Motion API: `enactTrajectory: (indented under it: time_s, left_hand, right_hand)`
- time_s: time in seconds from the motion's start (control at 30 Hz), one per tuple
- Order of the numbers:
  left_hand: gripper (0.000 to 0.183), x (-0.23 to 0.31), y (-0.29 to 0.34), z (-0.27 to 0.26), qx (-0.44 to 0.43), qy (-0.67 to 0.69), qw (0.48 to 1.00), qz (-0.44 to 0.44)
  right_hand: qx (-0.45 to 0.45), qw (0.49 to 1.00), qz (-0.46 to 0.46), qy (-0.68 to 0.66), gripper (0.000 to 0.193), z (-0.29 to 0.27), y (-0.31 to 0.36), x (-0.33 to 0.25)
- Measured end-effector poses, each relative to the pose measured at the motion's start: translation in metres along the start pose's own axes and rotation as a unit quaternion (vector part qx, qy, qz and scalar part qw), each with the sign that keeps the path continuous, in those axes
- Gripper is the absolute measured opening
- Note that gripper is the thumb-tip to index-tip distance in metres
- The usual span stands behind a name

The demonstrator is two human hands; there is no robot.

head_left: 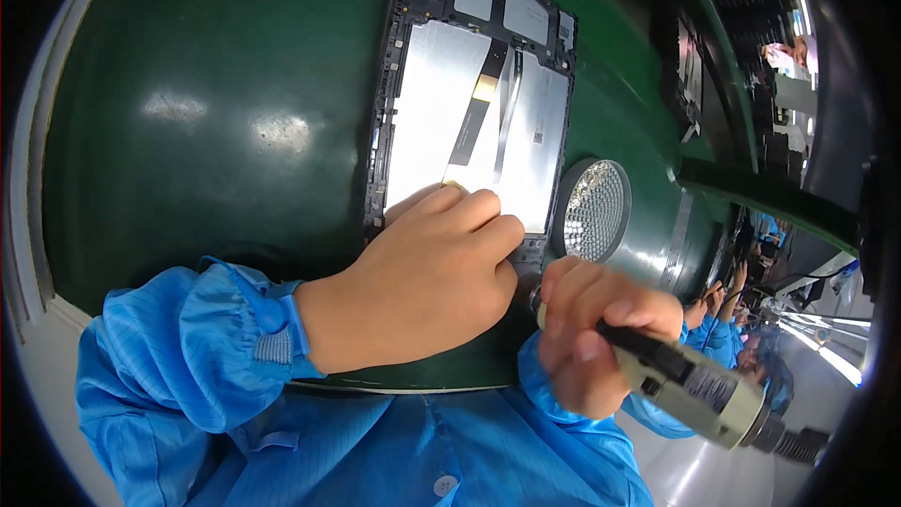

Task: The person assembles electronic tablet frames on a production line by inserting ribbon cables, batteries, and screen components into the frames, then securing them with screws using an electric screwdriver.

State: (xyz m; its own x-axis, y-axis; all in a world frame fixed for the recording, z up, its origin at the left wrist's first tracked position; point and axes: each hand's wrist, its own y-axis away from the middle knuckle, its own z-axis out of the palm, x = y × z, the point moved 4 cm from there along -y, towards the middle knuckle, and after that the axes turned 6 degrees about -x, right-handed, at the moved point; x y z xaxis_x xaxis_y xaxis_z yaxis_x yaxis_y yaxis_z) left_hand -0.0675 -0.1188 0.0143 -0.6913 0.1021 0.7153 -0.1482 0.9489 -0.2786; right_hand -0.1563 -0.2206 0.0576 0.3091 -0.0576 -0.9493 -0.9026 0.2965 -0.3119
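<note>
A tablet-like device housing (549,131) lies on the green work surface, its black frame around a silvery metal plate. A dark flex cable (474,117) with a gold-coloured patch and a thinner strip run down the plate. My left hand (427,268) rests over the housing's lower end with its fingers curled; the fingertips and whatever they hold are hidden. Just right of the housing's lower end, my right hand (605,319) is wrapped around a beige and black electric screwdriver (694,385). Its cable end points to the lower right, while its tip is mostly concealed near the housing's bottom edge.
A round dish (626,207) with a dimpled grey inside stands close to the housing's right side. A green bar (770,197) crosses at the right. Beyond it, other people in blue sleeves (718,343) sit along the line.
</note>
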Motion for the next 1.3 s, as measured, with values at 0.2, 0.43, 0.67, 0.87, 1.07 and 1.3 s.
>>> enactTrajectory:
  time_s: [0.2, 0.43, 0.67, 0.87, 1.07, 1.3]
  left_hand:
    - [0.014, 0.006, 0.004, 0.004, -0.003, -0.046, 0.999, 0.026]
    - [0.016, 0.013, -0.001, 0.012, -0.001, -0.104, 0.995, -0.002]
    - [0.016, 0.022, -0.010, 0.018, 0.034, -0.136, 0.988, -0.062]
    - [0.021, 0.023, -0.006, 0.013, 0.014, -0.156, 0.987, 0.030]
    - [0.023, 0.036, 0.004, 0.029, 0.008, -0.293, 0.956, 0.030]
    - [0.030, 0.039, 0.010, 0.035, 0.025, -0.288, 0.957, 0.009]
  right_hand:
    - [0.033, 0.999, 0.002, -0.019, 0.031, -0.004, 0.005, -0.001]
    - [0.127, 0.988, -0.082, 0.022, 0.034, -0.059, 0.015, -0.022]
    - [0.188, 0.978, -0.087, 0.036, 0.034, -0.098, 0.034, -0.021]
    - [0.187, 0.978, -0.088, 0.028, 0.035, -0.104, 0.044, -0.015]
    - [0.182, 0.980, -0.077, 0.025, 0.036, -0.107, 0.049, -0.016]
    - [0.197, 0.978, -0.059, 0.014, 0.036, -0.108, 0.048, -0.013]
